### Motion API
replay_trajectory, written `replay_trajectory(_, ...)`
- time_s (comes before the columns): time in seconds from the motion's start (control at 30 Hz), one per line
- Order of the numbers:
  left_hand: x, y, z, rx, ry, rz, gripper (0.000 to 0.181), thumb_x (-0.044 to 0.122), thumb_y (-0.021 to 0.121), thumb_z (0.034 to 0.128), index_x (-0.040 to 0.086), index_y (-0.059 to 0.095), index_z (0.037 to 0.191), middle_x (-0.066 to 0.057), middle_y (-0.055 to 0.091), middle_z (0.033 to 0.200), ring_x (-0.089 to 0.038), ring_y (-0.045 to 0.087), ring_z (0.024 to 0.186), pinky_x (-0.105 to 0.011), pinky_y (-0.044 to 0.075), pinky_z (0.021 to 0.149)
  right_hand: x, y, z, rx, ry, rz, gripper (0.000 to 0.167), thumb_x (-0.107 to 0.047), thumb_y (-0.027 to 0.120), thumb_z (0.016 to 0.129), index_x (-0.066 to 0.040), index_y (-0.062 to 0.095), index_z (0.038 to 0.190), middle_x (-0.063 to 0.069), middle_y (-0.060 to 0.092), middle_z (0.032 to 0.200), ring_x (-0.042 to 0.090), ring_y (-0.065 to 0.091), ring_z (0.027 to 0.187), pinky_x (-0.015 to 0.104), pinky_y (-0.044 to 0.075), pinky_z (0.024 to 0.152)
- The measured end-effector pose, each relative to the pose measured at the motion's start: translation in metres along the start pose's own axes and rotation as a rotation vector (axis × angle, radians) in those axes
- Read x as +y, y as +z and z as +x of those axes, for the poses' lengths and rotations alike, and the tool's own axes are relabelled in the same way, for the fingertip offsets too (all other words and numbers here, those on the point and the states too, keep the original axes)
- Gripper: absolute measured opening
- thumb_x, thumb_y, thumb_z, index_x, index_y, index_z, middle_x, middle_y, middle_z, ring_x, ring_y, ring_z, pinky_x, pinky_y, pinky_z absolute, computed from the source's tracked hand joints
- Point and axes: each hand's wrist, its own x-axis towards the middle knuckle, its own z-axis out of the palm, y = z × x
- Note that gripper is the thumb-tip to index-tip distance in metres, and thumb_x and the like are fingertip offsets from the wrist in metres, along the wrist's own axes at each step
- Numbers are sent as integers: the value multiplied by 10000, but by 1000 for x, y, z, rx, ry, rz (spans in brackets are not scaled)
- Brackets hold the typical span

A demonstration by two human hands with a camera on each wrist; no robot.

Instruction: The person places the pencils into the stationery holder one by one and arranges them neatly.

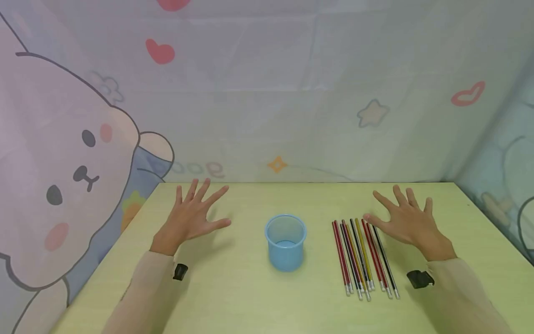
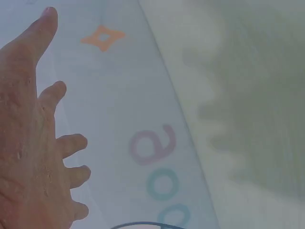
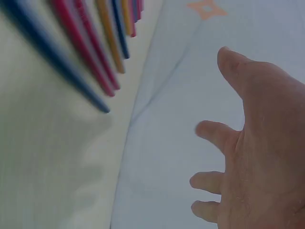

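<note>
In the head view my left hand (image 1: pixel 193 215) hovers over the left part of the table, its fingers spread wide and holding nothing. My right hand (image 1: pixel 409 220), also spread and holding nothing, is above the table at the right, just beside several pencils (image 1: pixel 362 255). Red, black and yellow, these lie side by side with their white eraser ends toward me. Between the hands a light blue plastic cup (image 1: pixel 285 255) stands upright, its inside bare. The right wrist view shows pencil tips (image 3: pixel 102 102) to the left of the right hand. Only cloth and tabletop appear beside the left hand (image 2: pixel 33 143).
The pale yellow table (image 1: pixel 233 297) ends at a hanging cloth (image 1: pixel 258 93) printed with hearts, stars and a large bear. A small black object (image 1: pixel 180 272) sits at the left wrist, another black object (image 1: pixel 420 279) at the right wrist. A dark cable (image 1: pixel 521 227) curves at the right edge.
</note>
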Motion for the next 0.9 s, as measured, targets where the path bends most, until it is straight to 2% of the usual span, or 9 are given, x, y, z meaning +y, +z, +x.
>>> replay_trajectory(0.17,12,-4,10,-22,30,-42,854,748,528,869,356,270,1583,-209,218,1623,-489,115,1486,-749,11,1136,-14,-3,9,-17,-28,4,848,-735,400,938,-148,368,1549,360,181,1567,604,133,1417,829,15,1046)
replay_trajectory(0.3,20,-5,17,-41,54,-134,828,716,561,875,355,301,1573,-186,284,1605,-484,211,1467,-755,39,1133,-27,-3,14,-2,-71,30,810,-691,451,947,-114,423,1516,346,288,1537,561,240,1408,792,104,1078)
replay_trajectory(0.43,27,-4,21,-110,101,-222,787,723,560,874,350,379,1543,-141,394,1560,-391,334,1446,-750,97,1134,-36,1,14,23,-140,82,660,-513,553,985,-62,486,1463,315,419,1473,523,382,1346,759,219,1079)
replay_trajectory(0.57,32,-6,23,-192,152,-324,742,717,564,880,353,434,1513,-38,459,1527,-264,395,1429,-708,147,1155,-44,7,16,15,-195,116,481,-300,622,991,-44,559,1393,282,507,1405,500,504,1241,703,407,978)
replay_trajectory(0.63,35,-9,24,-219,182,-385,717,684,585,891,345,445,1507,11,466,1519,-237,401,1424,-650,200,1173,-49,8,16,-3,-211,136,414,-220,636,986,-50,589,1360,272,531,1380,484,539,1201,658,471,919)
replay_trajectory(0.77,39,-16,30,-265,242,-486,669,601,638,904,331,468,1492,64,494,1487,-212,447,1387,-505,362,1140,-56,10,17,-49,-268,197,315,-111,625,984,-47,629,1293,233,596,1291,437,582,1139,583,519,884)
replay_trajectory(0.9,48,-21,36,-300,269,-547,608,561,671,900,358,512,1450,75,570,1400,-174,525,1302,-463,461,1052,-59,11,17,-83,-323,255,248,-54,622,976,-29,659,1220,160,667,1142,352,638,1028,492,558,831)
